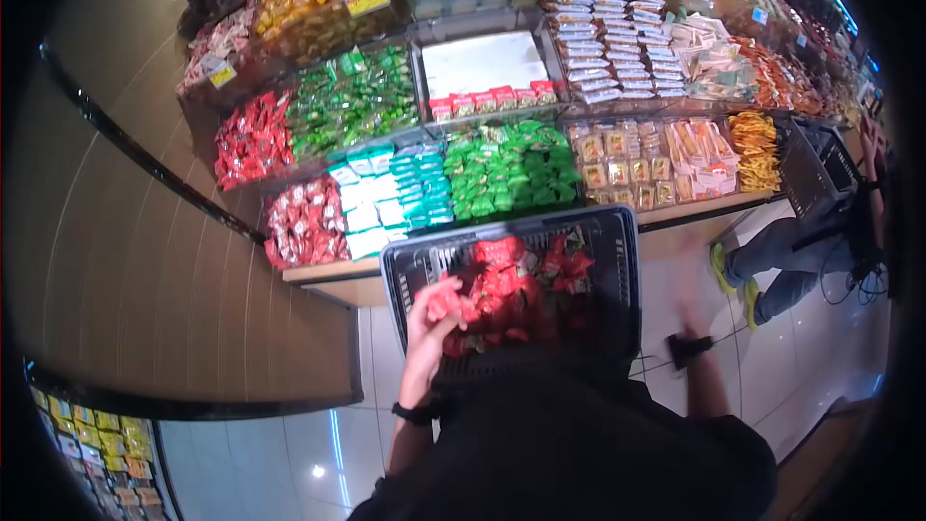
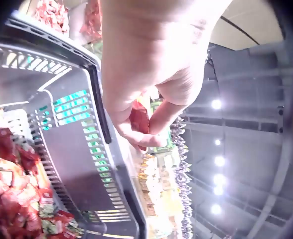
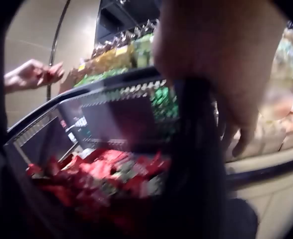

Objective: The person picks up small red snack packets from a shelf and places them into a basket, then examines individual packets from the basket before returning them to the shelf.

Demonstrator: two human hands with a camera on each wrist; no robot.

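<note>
Pinched between the thumb and fingers of the left hand is a red packet, held above the left side of a dark basket. In the left wrist view the left hand has the red packet at its fingertips, just outside the basket wall. Red packets, some with green parts, lie inside the basket. The right hand, blurred, is beyond the basket's right side; in the right wrist view the right hand has its fingers hanging down, with nothing seen in them.
Tiered bins of wrapped goods stand ahead: green packets, red packets, white-wrapped rows. A curved wooden panel rises at left. At right, a person's legs in yellow shoes stand near another dark basket.
</note>
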